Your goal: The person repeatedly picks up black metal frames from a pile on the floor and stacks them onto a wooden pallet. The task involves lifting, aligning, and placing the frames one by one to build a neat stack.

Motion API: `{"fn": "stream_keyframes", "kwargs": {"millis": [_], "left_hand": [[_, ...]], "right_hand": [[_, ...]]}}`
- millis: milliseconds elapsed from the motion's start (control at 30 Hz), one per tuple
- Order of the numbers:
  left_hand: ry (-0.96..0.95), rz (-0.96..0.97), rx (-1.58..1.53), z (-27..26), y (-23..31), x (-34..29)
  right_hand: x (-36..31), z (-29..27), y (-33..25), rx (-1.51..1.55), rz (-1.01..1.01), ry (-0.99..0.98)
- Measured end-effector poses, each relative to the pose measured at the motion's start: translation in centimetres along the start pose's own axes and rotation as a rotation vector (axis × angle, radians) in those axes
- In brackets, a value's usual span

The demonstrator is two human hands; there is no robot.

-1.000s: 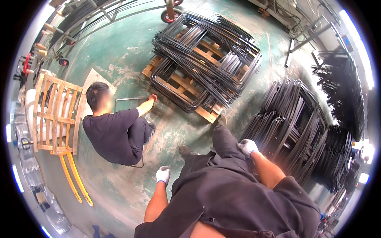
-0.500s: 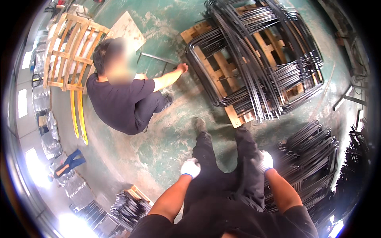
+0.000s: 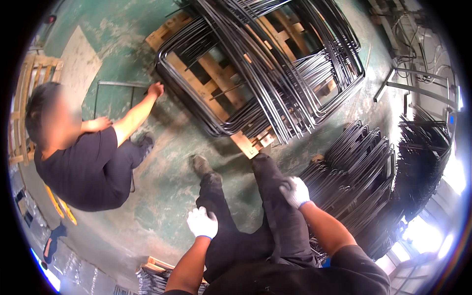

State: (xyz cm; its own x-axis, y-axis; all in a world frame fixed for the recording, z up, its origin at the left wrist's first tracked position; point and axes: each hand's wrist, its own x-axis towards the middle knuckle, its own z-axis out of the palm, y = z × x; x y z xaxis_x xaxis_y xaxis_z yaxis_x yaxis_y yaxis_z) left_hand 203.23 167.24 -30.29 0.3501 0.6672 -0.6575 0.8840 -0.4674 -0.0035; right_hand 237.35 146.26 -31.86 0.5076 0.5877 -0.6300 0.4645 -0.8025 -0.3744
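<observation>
My left hand [image 3: 202, 222], in a white glove, is beside my left thigh with its fingers loosely apart and nothing in them. Over my right thigh lies my right hand [image 3: 295, 191], also gloved in white, its fingers resting on the dark trousers [image 3: 275, 196]. Ahead of my feet is a large stack of bent black metal tube frames [image 3: 246, 54] on a wooden pallet [image 3: 244, 144]. Neither hand touches the stack.
A co-worker [image 3: 83, 162] crouches at the left, one hand [image 3: 156, 89] at a thin metal frame [image 3: 123, 83]. More black bent tubes [image 3: 349, 167] are piled at my right. A board [image 3: 81, 64], wooden slats [image 3: 29, 83] and yellow forks [image 3: 61, 206] lie farther left.
My view has turned to the right, so the stack and the co-worker appear farther left. My left hand has come off the thigh's edge; my right hand still rests on the right thigh.
</observation>
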Motion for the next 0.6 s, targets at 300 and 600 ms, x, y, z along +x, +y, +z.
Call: {"fn": "stream_keyframes", "kwargs": {"millis": [300,600], "left_hand": [[-0.022,0.028,0.072,-1.1,1.0,2.0],[-0.119,-0.027,0.148,-2.8,3.9,3.1]], "right_hand": [[19.6,-8.1,11.3,-0.152,0.3,0.503],[27.3,-10.3,15.9,-0.23,0.274,0.392]]}}
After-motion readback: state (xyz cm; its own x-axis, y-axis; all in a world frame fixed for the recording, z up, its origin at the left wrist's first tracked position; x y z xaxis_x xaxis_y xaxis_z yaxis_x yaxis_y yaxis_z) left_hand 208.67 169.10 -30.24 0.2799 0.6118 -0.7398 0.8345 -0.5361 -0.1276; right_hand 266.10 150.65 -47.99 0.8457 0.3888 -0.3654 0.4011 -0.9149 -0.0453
